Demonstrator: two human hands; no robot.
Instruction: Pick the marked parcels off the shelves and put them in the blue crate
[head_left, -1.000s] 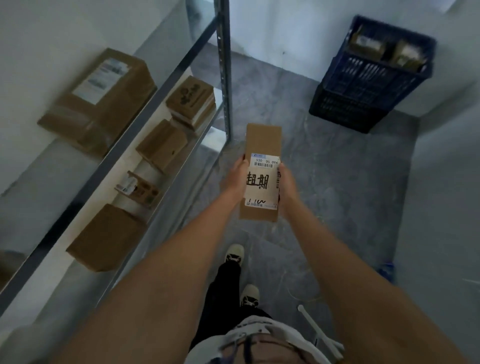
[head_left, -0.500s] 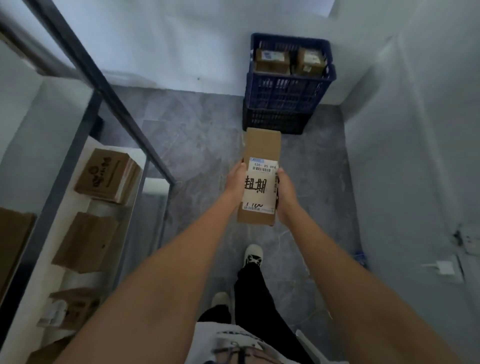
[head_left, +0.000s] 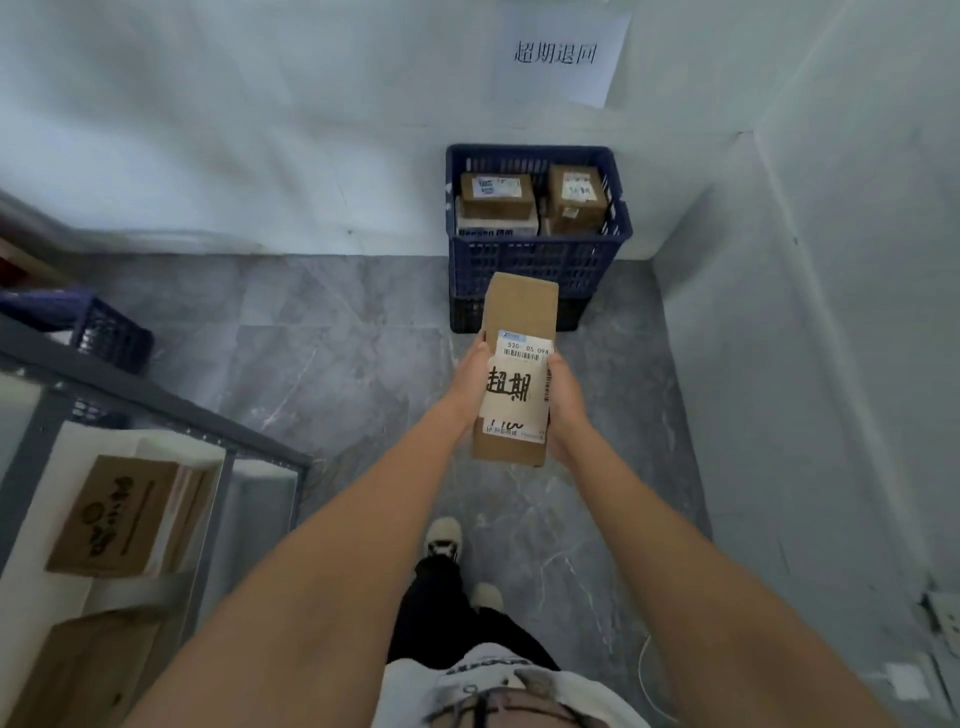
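Grey marbled floor tiles (head_left: 332, 358) with pale veining. White plaster walls (head_left: 249, 130) meet in a corner at right. Paper sign (head_left: 558, 52) with printed characters fixed on the far wall. Grey metal shelving frame (head_left: 156, 402) at left. White wall socket (head_left: 945, 618) low on the right wall. Light dim, bluish, even.

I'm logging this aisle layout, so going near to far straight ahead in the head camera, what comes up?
Shoes → held parcel, gripped by left hand and right hand → blue crate holding parcels → paper sign on the wall.
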